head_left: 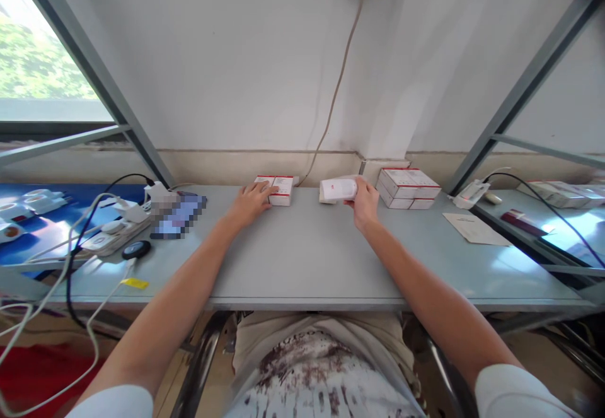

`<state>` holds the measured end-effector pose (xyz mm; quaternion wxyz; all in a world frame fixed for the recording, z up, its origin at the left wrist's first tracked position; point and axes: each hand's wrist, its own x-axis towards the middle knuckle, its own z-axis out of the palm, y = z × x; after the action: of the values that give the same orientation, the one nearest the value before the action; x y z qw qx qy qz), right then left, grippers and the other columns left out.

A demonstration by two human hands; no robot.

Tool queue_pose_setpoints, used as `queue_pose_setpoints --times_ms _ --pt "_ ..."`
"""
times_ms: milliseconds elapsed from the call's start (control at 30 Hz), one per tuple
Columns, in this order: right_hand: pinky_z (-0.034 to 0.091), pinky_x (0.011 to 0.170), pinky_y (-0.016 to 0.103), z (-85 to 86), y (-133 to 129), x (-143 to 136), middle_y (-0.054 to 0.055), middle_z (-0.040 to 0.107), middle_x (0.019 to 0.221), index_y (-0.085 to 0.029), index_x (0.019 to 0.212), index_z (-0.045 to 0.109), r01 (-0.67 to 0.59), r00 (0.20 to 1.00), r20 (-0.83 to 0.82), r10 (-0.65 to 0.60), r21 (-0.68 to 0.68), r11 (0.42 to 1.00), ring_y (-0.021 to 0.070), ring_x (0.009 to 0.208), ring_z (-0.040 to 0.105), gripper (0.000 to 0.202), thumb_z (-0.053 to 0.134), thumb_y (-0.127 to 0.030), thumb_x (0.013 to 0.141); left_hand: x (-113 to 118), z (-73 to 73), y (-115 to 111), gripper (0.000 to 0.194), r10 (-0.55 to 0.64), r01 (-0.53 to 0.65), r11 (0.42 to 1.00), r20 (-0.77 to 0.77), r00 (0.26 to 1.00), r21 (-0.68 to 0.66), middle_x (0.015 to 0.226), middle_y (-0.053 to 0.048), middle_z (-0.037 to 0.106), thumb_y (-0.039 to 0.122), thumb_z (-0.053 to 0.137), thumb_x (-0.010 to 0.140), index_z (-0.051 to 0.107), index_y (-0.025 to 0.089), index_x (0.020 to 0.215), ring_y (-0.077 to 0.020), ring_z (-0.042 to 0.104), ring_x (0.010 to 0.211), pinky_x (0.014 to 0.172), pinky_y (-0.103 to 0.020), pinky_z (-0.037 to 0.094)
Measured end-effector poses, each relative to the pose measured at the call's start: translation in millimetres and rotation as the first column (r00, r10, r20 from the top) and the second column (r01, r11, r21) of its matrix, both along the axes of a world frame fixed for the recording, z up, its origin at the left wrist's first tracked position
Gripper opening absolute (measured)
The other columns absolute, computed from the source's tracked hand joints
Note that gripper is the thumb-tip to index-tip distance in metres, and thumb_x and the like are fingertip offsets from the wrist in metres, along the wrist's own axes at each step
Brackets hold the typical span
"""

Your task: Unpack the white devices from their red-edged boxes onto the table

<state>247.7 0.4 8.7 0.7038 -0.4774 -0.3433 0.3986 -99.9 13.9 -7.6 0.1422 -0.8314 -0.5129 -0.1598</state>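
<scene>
On the left part of the grey table, my left hand (253,202) rests with spread fingers on the left end of a low white and red box (283,198). My right hand (365,202) is closed around the right end of a white package (338,189) with a small red mark, near the back of the table. Part of another pale piece shows under that package, too small to make out. Just right of my right hand stands a stack of white and red boxes (407,188).
On the left lie a phone (179,216), a power strip with plugs, a round black device (137,249) and tangled cables. A paper sheet (475,229) and a white adapter (471,194) are on the right. Metal frame posts stand at both sides.
</scene>
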Motion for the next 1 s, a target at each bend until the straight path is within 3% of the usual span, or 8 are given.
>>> queue_pose_setpoints --times_ms 133,267,400,533,733,867,1000 --pt "0.060 0.053 0.023 1.1 -3.2 -3.2 0.002 0.068 0.080 -0.021 0.087 0.072 -0.088 0.996 0.021 0.088 -0.011 0.996 0.0163 0.073 0.067 0.027 0.067 -0.046 0.094 21.7 6.1 -12.9 0.063 -0.162 0.133 0.979 0.190 0.968 0.156 0.165 -0.016 0.055 0.050 0.061 0.109 0.047 0.027 0.166 -0.0384 0.053 0.149 0.125 -0.060 0.041" --pt "0.067 0.063 0.031 -2.1 -11.9 -14.2 0.004 0.071 0.087 -0.021 0.091 0.078 -0.322 0.942 0.103 0.319 0.014 0.947 0.0171 0.078 0.067 0.030 0.072 -0.050 0.091 58.3 9.6 -35.7 0.072 -0.322 0.252 0.935 0.301 0.897 0.252 0.163 -0.016 0.058 0.065 0.057 0.109 0.043 0.026 0.168 -0.0354 0.054 0.151 0.128 -0.055 0.041" --pt "0.071 0.071 0.038 -7.1 -21.3 -27.4 0.005 0.072 0.091 -0.023 0.095 0.081 -0.491 0.860 0.190 0.473 0.058 0.869 0.0197 0.085 0.068 0.041 0.080 -0.063 0.085 84.0 4.1 -49.9 0.085 -0.411 0.359 0.907 0.281 0.867 0.219 0.163 -0.017 0.058 0.071 0.065 0.103 0.039 0.026 0.170 -0.0369 0.054 0.151 0.127 -0.056 0.043" --pt "0.072 0.070 0.039 -8.8 -27.4 -34.7 0.004 0.070 0.088 -0.022 0.094 0.082 -0.586 0.800 0.227 0.556 0.088 0.806 0.0197 0.084 0.068 0.048 0.084 -0.069 0.081 89.1 -2.9 -52.1 0.078 -0.425 0.395 0.905 0.299 0.854 0.157 0.159 -0.018 0.059 0.062 0.067 0.105 0.038 0.025 0.168 -0.0377 0.058 0.146 0.120 -0.056 0.049" --pt "0.068 0.061 0.030 -4.8 -27.4 -31.3 0.002 0.069 0.084 -0.022 0.090 0.080 -0.578 0.798 0.273 0.537 0.092 0.811 0.0162 0.078 0.067 0.046 0.085 -0.067 0.082 85.4 -2.2 -52.4 0.073 -0.422 0.408 0.906 0.337 0.841 0.117 0.153 -0.017 0.062 0.058 0.067 0.106 0.038 0.026 0.165 -0.0356 0.064 0.138 0.115 -0.053 0.053" --pt "0.051 0.045 0.021 -4.0 -20.1 -23.3 -0.003 0.060 0.067 -0.021 0.080 0.076 -0.510 0.818 0.359 0.450 0.092 0.855 0.0094 0.054 0.053 0.041 0.083 -0.062 0.083 83.5 -0.4 -52.4 0.071 -0.397 0.367 0.918 0.323 0.859 0.150 0.148 -0.018 0.064 0.060 0.069 0.105 0.043 0.023 0.160 -0.0363 0.065 0.135 0.113 -0.052 0.054" --pt "0.043 0.042 0.022 -5.9 -13.1 -19.0 -0.005 0.056 0.059 -0.021 0.083 0.077 -0.435 0.831 0.429 0.355 0.101 0.895 0.0089 0.047 0.046 0.033 0.080 -0.055 0.084 81.3 -0.6 -51.2 0.068 -0.374 0.333 0.926 0.308 0.875 0.179 0.143 -0.018 0.066 0.061 0.069 0.104 0.047 0.023 0.156 -0.0367 0.067 0.130 0.109 -0.051 0.055"
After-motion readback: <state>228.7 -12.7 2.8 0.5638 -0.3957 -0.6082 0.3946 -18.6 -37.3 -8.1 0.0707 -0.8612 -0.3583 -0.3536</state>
